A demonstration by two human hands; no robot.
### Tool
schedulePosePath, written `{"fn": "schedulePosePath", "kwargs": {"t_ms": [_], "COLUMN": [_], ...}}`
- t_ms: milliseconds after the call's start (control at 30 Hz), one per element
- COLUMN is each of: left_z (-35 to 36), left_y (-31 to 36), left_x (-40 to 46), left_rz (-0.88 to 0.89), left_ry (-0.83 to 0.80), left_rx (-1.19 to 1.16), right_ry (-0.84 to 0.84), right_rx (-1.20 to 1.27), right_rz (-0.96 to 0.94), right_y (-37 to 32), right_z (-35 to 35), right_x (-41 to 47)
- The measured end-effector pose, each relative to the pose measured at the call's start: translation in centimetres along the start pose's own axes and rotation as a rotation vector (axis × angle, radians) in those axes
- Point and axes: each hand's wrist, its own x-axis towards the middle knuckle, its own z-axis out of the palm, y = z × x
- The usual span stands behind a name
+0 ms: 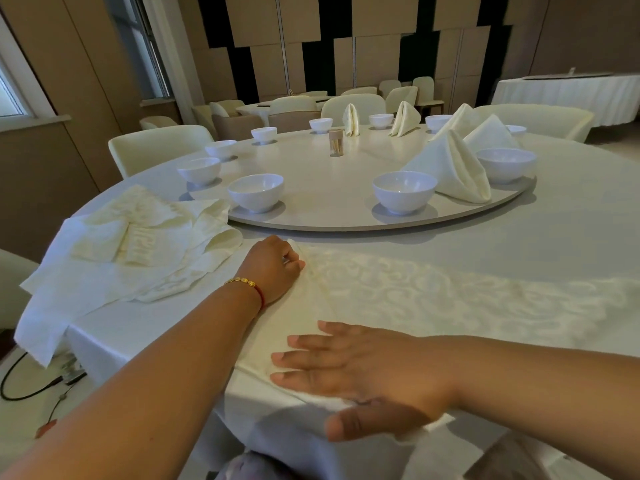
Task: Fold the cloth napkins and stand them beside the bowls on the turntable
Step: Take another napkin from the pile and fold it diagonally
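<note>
**Now a napkin lies flat at the bench edge under both hands**

Right in front of the person, a cream patterned napkin [398,292] is spread on the white cloth of the round bench [571,230], stretching from the near edge out to the right. The left hand [273,268], with a gold and red bracelet [247,285] on its wrist, has its grip closed: the fingers are curled and pinch the napkin's far left corner. The right hand [360,372] lies flat on the near part of the same napkin, its grip open, fingers straight and spread, thumb hanging over the bench edge.

To the left, a loose pile of unfolded napkins [138,247] sits on the bench, partly draped over its edge.

Beyond the hands is the turntable [329,188], with white bowls set round its rim. The nearest two are the left bowl [256,192] and the right bowl [403,192]. Just beside the right bowl stands a folded napkin [457,168], upright like a tent, between that bowl and another bowl [505,164] further right. More folded napkins stand toward the far side, two of them [351,119] [403,117] between bowls at the back. A small toothpick holder [336,142] stands near the middle of the turntable.

Cream chairs [156,143] ring the bench, and a cable [20,379] lies on the floor at the left.
</note>
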Motion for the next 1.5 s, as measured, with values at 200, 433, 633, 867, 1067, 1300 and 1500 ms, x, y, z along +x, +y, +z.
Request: {"fn": "schedulePosePath", "kwargs": {"t_ms": [200,433,633,867,1067,1300,1500], "left_z": [0.0,-0.2,-0.2,-0.4,-0.4,-0.3,-0.4], "left_y": [-0.4,0.3,0.1,0.2,0.2,0.1,0.1], "left_x": [-1.3,-2.0,-2.1,-2.3,-2.4,-2.3,-2.1], "left_rz": [0.025,0.004,-0.002,-0.011,-0.012,-0.007,-0.008], "left_ry": [-0.161,-0.231,-0.234,-0.254,-0.234,-0.238,-0.242], "left_rx": [0.230,0.295,0.276,0.282,0.287,0.292,0.272], "right_ry": [0.074,0.495,0.437,0.169,0.082,0.099,0.090], "right_rx": [0.165,0.457,0.218,0.235,0.238,0.355,0.400], "right_rz": [-0.005,0.460,0.997,1.103,1.103,1.146,1.198], "right_y": [-0.2,5.7,12.6,12.8,12.9,13.7,13.8], "right_z": [0.8,-3.0,-4.3,-4.9,-5.8,-5.0,-4.1], "right_x": [-1.7,-3.1,-4.5,-4.0,-6.8,-13.1,-18.3]}}
